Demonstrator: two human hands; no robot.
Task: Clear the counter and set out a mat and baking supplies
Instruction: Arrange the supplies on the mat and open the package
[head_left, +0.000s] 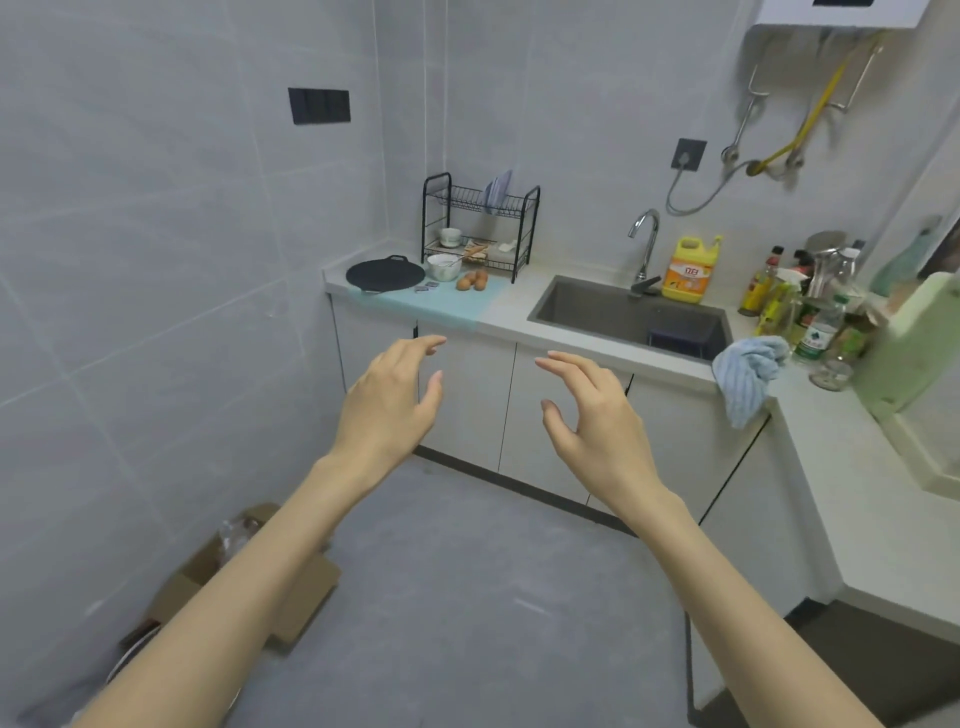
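Reaching toward the counter (511, 304) at twelve o'clock, left hand (387, 400) and right hand (597, 421) were spread wide, empty; steadying the eggs (472, 280) looked wise.

A pale blue mat (447, 306) lay flat on the left end of the white counter (511, 312), reaching the counter's front edge. On its far left part sat a round black griddle pan (385, 274), flat, handle toward the wall. Just right of the pan stood a white bowl (443, 266) with a utensil leaning inside. Brown eggs (473, 280) lay clustered on the mat beside the bowl. Small dark packets (426, 286) lay between pan and eggs.
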